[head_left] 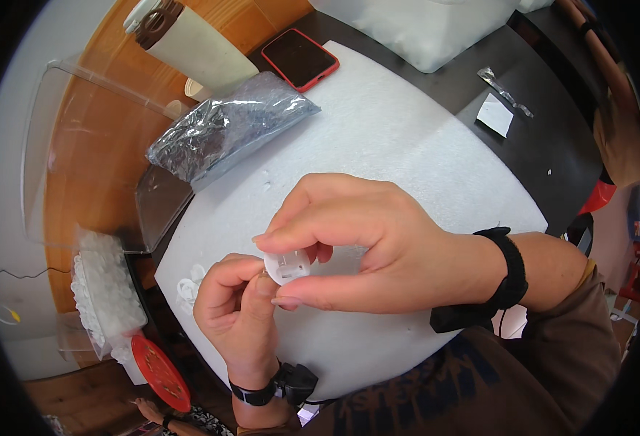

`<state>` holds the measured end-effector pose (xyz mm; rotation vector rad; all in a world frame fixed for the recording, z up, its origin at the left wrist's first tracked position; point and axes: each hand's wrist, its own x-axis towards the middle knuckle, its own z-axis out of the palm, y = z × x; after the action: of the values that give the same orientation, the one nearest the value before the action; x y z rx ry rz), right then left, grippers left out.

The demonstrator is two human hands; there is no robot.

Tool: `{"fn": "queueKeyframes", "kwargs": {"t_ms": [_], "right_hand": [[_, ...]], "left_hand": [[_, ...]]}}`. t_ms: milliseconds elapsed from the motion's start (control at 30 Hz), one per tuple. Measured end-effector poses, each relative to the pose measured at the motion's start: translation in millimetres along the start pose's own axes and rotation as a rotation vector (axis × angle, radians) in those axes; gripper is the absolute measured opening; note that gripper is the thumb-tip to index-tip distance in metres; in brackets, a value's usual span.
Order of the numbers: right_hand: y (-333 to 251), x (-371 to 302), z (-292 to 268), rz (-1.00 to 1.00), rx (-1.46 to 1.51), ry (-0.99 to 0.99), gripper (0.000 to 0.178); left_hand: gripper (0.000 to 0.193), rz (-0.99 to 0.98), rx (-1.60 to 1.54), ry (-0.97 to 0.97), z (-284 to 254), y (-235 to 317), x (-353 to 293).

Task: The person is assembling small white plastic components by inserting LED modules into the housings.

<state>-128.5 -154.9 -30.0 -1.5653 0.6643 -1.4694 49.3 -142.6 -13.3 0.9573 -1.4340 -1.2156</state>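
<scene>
One dark table (pixel 552 123) under everything, showing mostly beyond and right of the grip. Next down in size, a white mat (pixel 407 131), directly beneath the grip. Far beyond the grip and to its right, a translucent tub (pixel 436 33) with pale contents. Up and left of the grip, a silvery plastic bag (pixel 232 127), with a cream tumbler (pixel 203 54) just behind. Well left of the grip, a clear bag of white pieces (pixel 105 283); nearer the wearer from there, a red dish (pixel 161 374). Right hand (pixel 385 247) clamped across the work from the right, index at the upper edge, thumb below. Left hand (pixel 236 312) meeting it from the left, thumb and forefinger together at the near-left edge, apparently pinching; exact contact partly hidden. Straight beyond the grip, a red-cased phone (pixel 300 59). Far right and beyond, a white paper square (pixel 494 115) beside a foil strip (pixel 505 91). Just left of the grip, loose white pieces (pixel 189 287) on the mat. Smallest, a white round piece (pixel 288 267) between both hands, slotted face up. Judged mid-handling: already picked up, not yet released; cannot tell finished from unfinished.
</scene>
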Motion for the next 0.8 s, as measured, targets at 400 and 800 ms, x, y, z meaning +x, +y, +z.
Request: {"fn": "queueKeyframes", "kwargs": {"t_ms": [400,800], "right_hand": [[10,1,-6,0.170,0.163,0.019,0.030],[43,20,-30,0.440,0.472,0.386,0.019]], "left_hand": [[0.010,-0.073,-0.047,0.074,-2,-10,7],[0.016,-0.152,0.054,-0.102,66,76,18]]}}
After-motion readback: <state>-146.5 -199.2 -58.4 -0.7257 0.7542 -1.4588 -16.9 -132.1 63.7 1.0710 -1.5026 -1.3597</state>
